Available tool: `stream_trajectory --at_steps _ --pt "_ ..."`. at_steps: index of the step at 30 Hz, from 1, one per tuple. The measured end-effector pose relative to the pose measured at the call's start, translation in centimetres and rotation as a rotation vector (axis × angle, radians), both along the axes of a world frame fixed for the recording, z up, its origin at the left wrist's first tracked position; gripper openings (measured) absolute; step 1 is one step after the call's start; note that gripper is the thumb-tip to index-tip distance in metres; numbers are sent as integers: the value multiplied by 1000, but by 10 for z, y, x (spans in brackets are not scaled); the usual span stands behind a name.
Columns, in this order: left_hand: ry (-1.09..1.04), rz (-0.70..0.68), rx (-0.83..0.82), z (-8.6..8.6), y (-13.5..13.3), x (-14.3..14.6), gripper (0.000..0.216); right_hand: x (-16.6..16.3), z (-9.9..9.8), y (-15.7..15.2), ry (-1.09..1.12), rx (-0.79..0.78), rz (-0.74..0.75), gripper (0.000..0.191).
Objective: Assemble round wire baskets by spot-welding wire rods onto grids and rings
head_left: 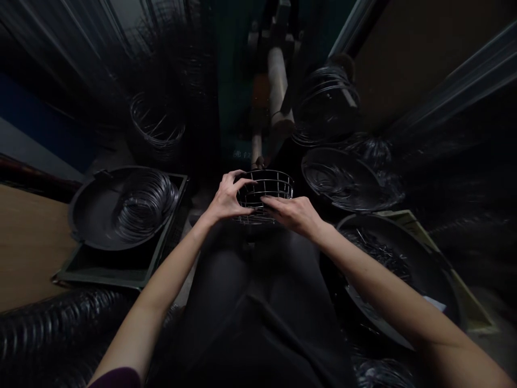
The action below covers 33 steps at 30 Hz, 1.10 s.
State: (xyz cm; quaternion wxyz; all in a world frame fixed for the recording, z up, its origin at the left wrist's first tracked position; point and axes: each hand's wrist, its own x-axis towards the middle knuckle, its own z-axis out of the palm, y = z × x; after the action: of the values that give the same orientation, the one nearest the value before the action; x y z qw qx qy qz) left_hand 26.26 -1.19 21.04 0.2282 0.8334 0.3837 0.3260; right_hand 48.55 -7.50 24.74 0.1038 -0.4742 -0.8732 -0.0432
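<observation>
A small round wire basket [278, 180], made of thin shiny rings and cross wires, is held over my lap in front of the machine. My left hand [230, 196] grips its left side, fingers over the upper rim and thumb lower down. Against the near right side lies my right hand [293, 210], its fingers stretched across the wires; whether they also hold a short wire is too dark to see. The machine's pale cylindrical arm [278, 81] and a thinner rod [257, 148] stand just beyond the basket.
On the left, a dark pan [92, 215] with wire rings [145, 202] rests on a green crate [109, 277]. To the right are a pan of wire pieces [432, 285] and another of rings [335, 180]. Stacked rings [60, 323] lie lower left.
</observation>
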Motion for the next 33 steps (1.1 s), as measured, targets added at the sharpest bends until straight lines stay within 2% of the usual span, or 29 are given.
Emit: stream_trajectory --at_steps 6,16,22,26,29,33 --pt "-18 3 3 5 19 6 70 3 7 19 9 12 -4 31" --pt "-17 4 3 9 35 5 68 3 12 36 -18 27 -20 31" --pt "-22 -9 7 11 40 4 70 6 6 31 127 4 -65 32" --pt "-19 26 -23 12 45 6 69 8 -2 27 246 62 -173 21" --pt "-26 33 -30 13 56 9 70 10 -4 36 286 113 -222 17" --pt "-33 18 -23 15 68 8 67 10 -4 49 332 106 -185 20"
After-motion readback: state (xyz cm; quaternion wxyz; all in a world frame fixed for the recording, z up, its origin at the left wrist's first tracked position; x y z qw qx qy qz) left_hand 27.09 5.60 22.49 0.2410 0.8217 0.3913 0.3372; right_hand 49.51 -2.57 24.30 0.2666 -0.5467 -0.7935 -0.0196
